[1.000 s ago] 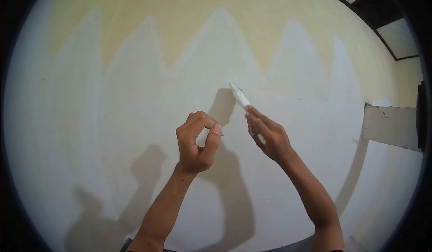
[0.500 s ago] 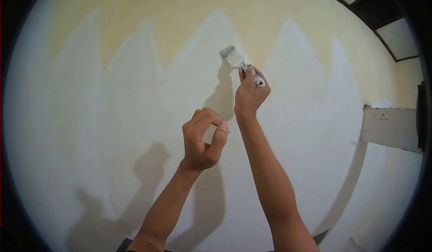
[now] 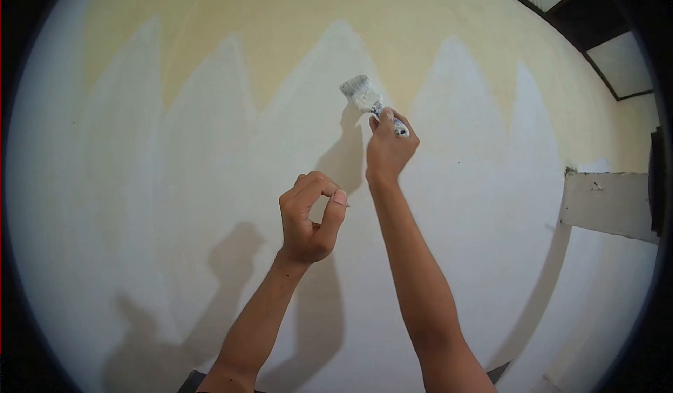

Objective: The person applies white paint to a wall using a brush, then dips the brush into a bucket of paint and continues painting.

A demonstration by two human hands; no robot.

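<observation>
A: Where's the brush [image 3: 362,93]?

B: Up in front of the wall [image 3: 210,204], within the middle pale peak, just below its tip. Its bristles point up and to the left, and they're coated in white.

A: Who has it?

B: The right hand [image 3: 391,146]. Its fingers are closed around the handle, thumb along the near side, and the handle's spotted end shows past them at the lower right.

A: Are the bristles on the wall?

B: They're at it or very near it; I can't tell if they touch. A shadow [image 3: 341,156] falls on the wall just below and to the left of the brush.

A: And the left hand [image 3: 308,218]?

B: Lower and to the left, apart from the brush. Its fingers are bent, with the thumb tip brought to the forefinger so they make a loop. A tiny point shows by the thumb; I can't tell what it is, or whether anything is pinched there.

A: What does the wall look like?

B: Pale white below and yellow above, meeting in a jagged row of peaks. At the right, a short pale ledge [image 3: 608,202] sticks out, and part of the ceiling [image 3: 620,60] shows above, with dark trim.
</observation>
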